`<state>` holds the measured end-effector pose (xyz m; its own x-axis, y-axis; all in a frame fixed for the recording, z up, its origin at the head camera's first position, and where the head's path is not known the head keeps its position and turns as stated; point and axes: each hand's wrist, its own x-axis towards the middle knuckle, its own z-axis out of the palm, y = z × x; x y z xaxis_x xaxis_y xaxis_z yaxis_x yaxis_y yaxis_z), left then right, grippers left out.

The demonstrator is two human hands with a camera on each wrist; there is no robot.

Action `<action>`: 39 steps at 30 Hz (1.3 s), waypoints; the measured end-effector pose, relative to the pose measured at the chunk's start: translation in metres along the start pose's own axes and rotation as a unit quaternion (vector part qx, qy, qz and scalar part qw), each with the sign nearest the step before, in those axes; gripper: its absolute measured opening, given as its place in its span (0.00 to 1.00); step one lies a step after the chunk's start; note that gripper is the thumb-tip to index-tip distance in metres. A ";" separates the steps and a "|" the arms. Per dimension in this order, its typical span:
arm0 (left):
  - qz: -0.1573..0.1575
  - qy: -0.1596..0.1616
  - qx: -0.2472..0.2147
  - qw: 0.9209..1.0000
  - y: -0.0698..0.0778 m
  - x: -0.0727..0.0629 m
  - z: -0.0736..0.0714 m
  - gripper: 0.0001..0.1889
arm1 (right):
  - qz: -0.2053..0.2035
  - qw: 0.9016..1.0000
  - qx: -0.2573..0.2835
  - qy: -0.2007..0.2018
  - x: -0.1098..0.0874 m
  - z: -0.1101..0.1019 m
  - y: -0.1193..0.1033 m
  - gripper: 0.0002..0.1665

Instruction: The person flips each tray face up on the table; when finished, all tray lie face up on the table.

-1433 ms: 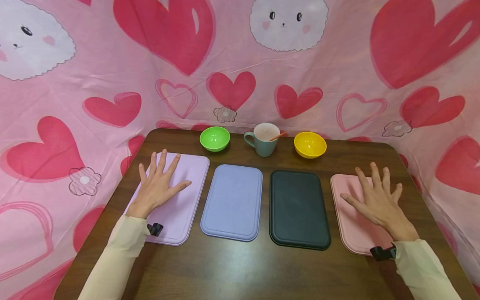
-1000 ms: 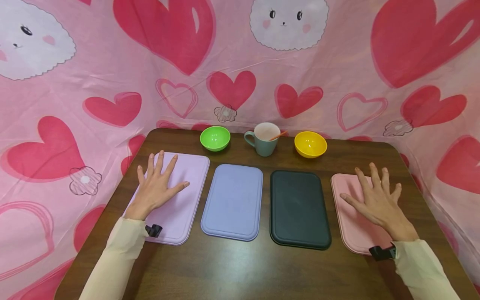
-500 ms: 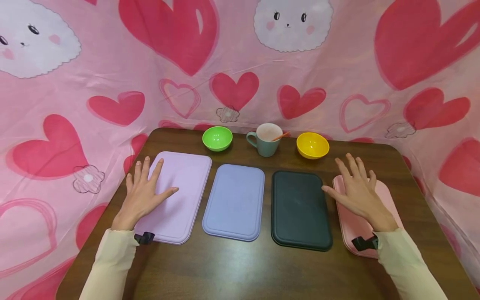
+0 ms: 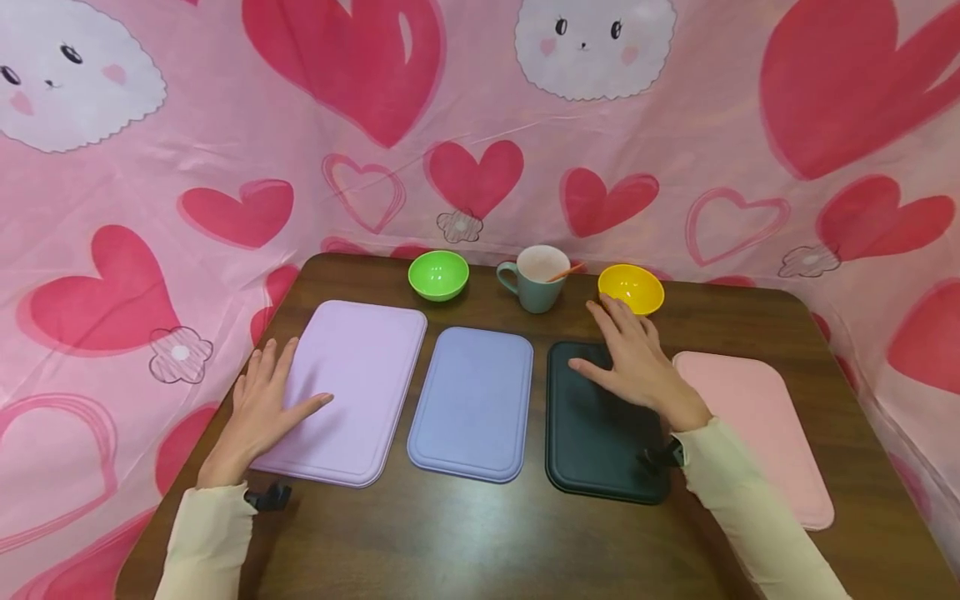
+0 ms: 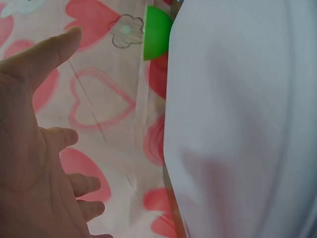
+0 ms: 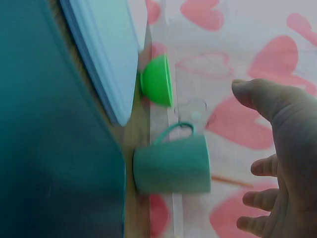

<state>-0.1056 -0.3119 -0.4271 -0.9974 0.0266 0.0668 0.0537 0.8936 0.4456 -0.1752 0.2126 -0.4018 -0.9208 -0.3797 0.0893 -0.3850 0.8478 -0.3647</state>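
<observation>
My right hand (image 4: 637, 358), fingers spread, hovers over the dark green cutting board (image 4: 600, 450), its fingertips overlapping the front of the yellow bowl (image 4: 637, 283) in the head view. Nothing is in its grasp. To its left stands a teal mug (image 6: 171, 166) with an orange stick (image 6: 230, 181) poking out of it. My left hand (image 4: 255, 412) holds nothing either, its thumb stretched over the left part of the lilac cutting board (image 4: 360, 392). Between lilac and dark green lies a periwinkle-blue board (image 4: 472, 404); the pink board (image 4: 757, 417) is partly behind my right sleeve.
A green bowl (image 4: 438, 275) sits at the table's back edge, left of the mug. The brown wooden table (image 4: 465, 542) meets pink heart-patterned cloth (image 4: 480, 100) at the back and both sides.
My right hand has swung left from above the pink board to above the dark green one. My left hand has drawn back and left across the lilac board. The boards stay put.
</observation>
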 end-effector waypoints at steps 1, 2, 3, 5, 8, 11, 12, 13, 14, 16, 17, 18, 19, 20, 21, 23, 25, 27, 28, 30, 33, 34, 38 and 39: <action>-0.002 0.001 -0.001 1.000 -0.002 -0.002 0.000 0.56 | -0.007 1.000 0.005 -0.003 0.004 0.002 -0.003 0.58; -0.005 0.000 -0.003 1.000 -0.004 -0.003 0.000 0.56 | -0.013 1.000 0.010 -0.007 0.008 0.004 -0.007 0.58; -0.008 -0.003 -0.007 1.000 -0.005 -0.005 0.000 0.56 | -0.018 1.000 0.015 -0.010 0.012 0.006 -0.011 0.58; -0.014 -0.007 -0.014 1.000 -0.009 -0.008 -0.001 0.57 | -0.029 0.999 0.027 -0.016 0.019 0.010 -0.018 0.57; -0.023 -0.019 -0.036 0.999 -0.015 -0.015 -0.001 0.58 | -0.041 0.998 0.044 -0.028 0.031 0.018 -0.028 0.56; -0.032 -0.033 -0.060 0.997 -0.022 -0.023 0.001 0.60 | -0.048 0.996 0.060 -0.041 0.042 0.026 -0.038 0.55; -0.037 -0.038 -0.067 0.996 -0.025 -0.026 0.001 0.61 | -0.049 0.996 0.065 -0.045 0.046 0.028 -0.041 0.55; -0.042 -0.043 -0.073 0.996 -0.027 -0.028 0.002 0.61 | -0.050 0.995 0.070 -0.048 0.050 0.031 -0.045 0.55; -0.046 -0.047 -0.078 0.995 -0.029 -0.030 0.003 0.62 | -0.050 0.995 0.075 -0.052 0.053 0.033 -0.048 0.55; -0.054 -0.054 -0.086 0.993 -0.032 -0.034 0.004 0.63 | -0.048 0.993 0.084 -0.062 0.060 0.038 -0.053 0.55; -0.057 -0.057 -0.088 0.993 -0.033 -0.035 0.004 0.63 | -0.048 0.993 0.086 -0.065 0.063 0.040 -0.055 0.55; -0.060 -0.061 -0.089 0.992 -0.034 -0.036 0.005 0.64 | -0.048 0.993 0.088 -0.068 0.066 0.042 -0.057 0.55; -0.063 -0.065 -0.090 0.992 -0.035 -0.037 0.006 0.64 | -0.049 0.992 0.089 -0.070 0.069 0.045 -0.059 0.55; -0.066 -0.069 -0.093 0.991 -0.036 -0.038 0.006 0.65 | -0.050 0.992 0.090 -0.073 0.072 0.047 -0.060 0.55; -0.070 -0.074 -0.094 0.990 -0.037 -0.038 0.007 0.65 | -0.052 0.992 0.091 -0.075 0.074 0.050 -0.062 0.55; -0.077 -0.083 -0.098 0.989 -0.039 -0.040 0.009 0.65 | -0.056 0.991 0.093 -0.078 0.079 0.054 -0.066 0.55; -0.079 -0.086 -0.106 0.987 -0.042 -0.042 0.010 0.66 | -0.061 0.990 0.095 -0.082 0.083 0.060 -0.070 0.55; -0.080 -0.084 -0.112 0.987 -0.044 -0.044 0.012 0.65 | -0.063 0.989 0.098 -0.087 0.088 0.065 -0.075 0.55; -0.080 -0.082 -0.116 0.987 -0.046 -0.046 0.012 0.65 | -0.063 0.989 0.098 -0.089 0.091 0.067 -0.077 0.55; -0.080 -0.078 -0.122 0.986 -0.048 -0.048 0.013 0.65 | -0.064 0.989 0.099 -0.094 0.096 0.073 -0.082 0.55; -0.084 -0.077 -0.124 0.986 -0.051 -0.051 0.014 0.65 | -0.065 0.988 0.098 -0.098 0.103 0.079 -0.090 0.55; -0.085 -0.077 -0.124 0.986 -0.052 -0.052 0.014 0.65 | -0.066 0.988 0.098 -0.100 0.105 0.081 -0.092 0.54; -0.087 -0.081 -0.120 0.986 -0.054 -0.055 0.014 0.65 | -0.066 0.987 0.096 -0.107 0.114 0.087 -0.102 0.54; -0.086 -0.079 -0.120 0.986 -0.054 -0.056 0.014 0.64 | -0.065 0.987 0.097 -0.110 0.115 0.089 -0.104 0.54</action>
<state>-0.0535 -0.3553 -0.4678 -0.9868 -0.0287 -0.1594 -0.1252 0.7597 0.6381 -0.2360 0.0477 -0.4360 -0.8200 -0.5703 -0.0491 -0.4599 0.7074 -0.5368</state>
